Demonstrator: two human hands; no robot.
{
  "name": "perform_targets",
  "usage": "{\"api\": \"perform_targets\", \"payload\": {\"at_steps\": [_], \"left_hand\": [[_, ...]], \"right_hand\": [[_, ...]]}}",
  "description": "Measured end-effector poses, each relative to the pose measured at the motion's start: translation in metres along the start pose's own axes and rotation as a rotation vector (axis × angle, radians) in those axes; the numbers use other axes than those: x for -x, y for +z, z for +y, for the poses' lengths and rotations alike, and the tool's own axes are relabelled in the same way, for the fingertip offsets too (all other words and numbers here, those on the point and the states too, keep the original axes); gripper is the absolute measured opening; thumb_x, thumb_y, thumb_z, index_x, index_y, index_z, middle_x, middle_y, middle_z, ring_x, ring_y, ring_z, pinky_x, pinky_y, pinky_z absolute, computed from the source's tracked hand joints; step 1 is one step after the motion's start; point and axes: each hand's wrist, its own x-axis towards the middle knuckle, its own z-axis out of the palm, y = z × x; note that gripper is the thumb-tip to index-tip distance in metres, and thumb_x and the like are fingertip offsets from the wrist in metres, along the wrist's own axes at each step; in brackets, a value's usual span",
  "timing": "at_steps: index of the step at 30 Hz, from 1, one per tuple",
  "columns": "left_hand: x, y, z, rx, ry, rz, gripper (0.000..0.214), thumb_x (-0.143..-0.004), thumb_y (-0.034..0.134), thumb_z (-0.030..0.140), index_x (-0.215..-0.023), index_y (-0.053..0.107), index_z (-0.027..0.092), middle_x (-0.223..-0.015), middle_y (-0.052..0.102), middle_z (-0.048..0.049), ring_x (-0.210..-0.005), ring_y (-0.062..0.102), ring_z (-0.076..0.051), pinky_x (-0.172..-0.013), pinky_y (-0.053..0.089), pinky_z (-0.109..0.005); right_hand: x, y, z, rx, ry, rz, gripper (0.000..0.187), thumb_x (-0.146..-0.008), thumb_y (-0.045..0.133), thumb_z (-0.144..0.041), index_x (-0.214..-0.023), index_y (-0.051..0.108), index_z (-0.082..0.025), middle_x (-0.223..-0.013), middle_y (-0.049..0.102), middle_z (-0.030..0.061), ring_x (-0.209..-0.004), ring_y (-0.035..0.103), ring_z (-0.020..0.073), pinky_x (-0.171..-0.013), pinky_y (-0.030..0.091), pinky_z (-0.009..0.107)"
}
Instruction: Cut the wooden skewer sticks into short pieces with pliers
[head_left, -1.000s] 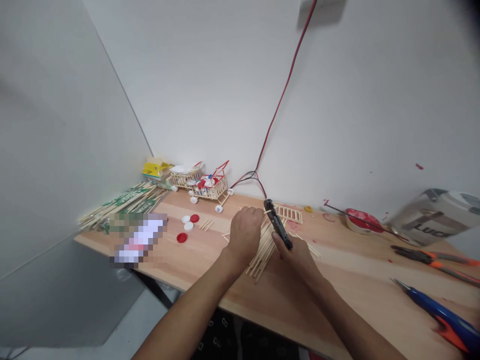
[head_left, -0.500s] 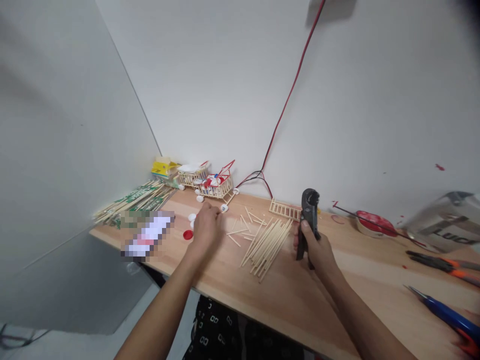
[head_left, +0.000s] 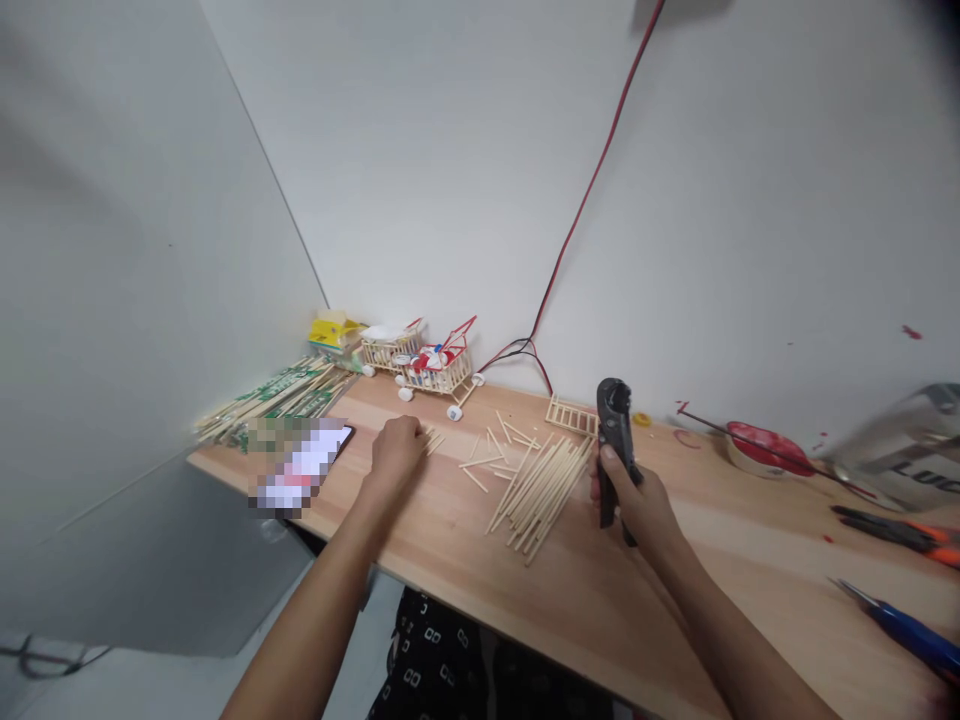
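Tabletop (head_left: 450,530) carried a pile of long sticks (head_left: 544,495) near its centre. Right hand (head_left: 641,500), at the pile's 3 o'clock, had its grip wrapped round a black hand tool (head_left: 616,425). Left hand (head_left: 394,455), at 9 o'clock, sat curled beside short sticks (head_left: 435,442) at its own 3 o'clock; whether its grip held any could not be told. Step judged: laying down or gathering short sticks; next move called for a light pinch.
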Motion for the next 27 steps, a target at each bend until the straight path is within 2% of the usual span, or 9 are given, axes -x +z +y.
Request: {"api": "perform_targets", "payload": {"at_steps": [6,11,20,27], "left_hand": [[-0.023,-0.005,-0.015,0.014,0.069,-0.084,0.017,-0.075,0.051,0.017,-0.081,0.066,0.015,-0.089,0.068,-0.011,-0.084,0.06,-0.02,-0.07,0.039,-0.025],[-0.036,-0.003,-0.023,0.036,0.124,-0.14,0.017,-0.07,0.051,0.011,-0.074,0.067,0.015,-0.082,0.069,-0.0087,-0.08,0.061,-0.019,-0.07,0.04,-0.024],[-0.038,0.0,-0.029,0.1,0.224,-0.168,0.019,-0.071,0.055,0.01,-0.078,0.071,0.017,-0.083,0.07,-0.0049,-0.083,0.062,-0.018,-0.072,0.042,-0.022],[-0.035,0.002,-0.026,0.111,0.22,-0.153,0.016,-0.071,0.056,0.011,-0.077,0.07,0.017,-0.078,0.07,-0.0045,-0.077,0.062,-0.017,-0.067,0.041,-0.023]], "right_hand": [[0.0,-0.001,0.001,0.105,0.005,-0.004,0.053,-0.08,0.045,-0.066,-0.069,0.056,-0.016,-0.054,0.058,0.0032,-0.046,0.055,0.0145,-0.042,0.046,0.025],[0.001,-0.001,0.001,0.08,0.014,-0.014,0.052,-0.08,0.046,-0.066,-0.071,0.056,-0.016,-0.055,0.058,0.0023,-0.045,0.055,0.0144,-0.04,0.046,0.024],[0.0,-0.001,0.0,0.122,0.016,-0.017,0.052,-0.08,0.044,-0.066,-0.07,0.057,-0.016,-0.054,0.059,0.0033,-0.045,0.056,0.0147,-0.04,0.046,0.024],[0.0,-0.001,0.001,0.133,0.018,-0.013,0.053,-0.081,0.044,-0.066,-0.069,0.056,-0.016,-0.055,0.059,0.0034,-0.044,0.056,0.0149,-0.04,0.046,0.025]]}}
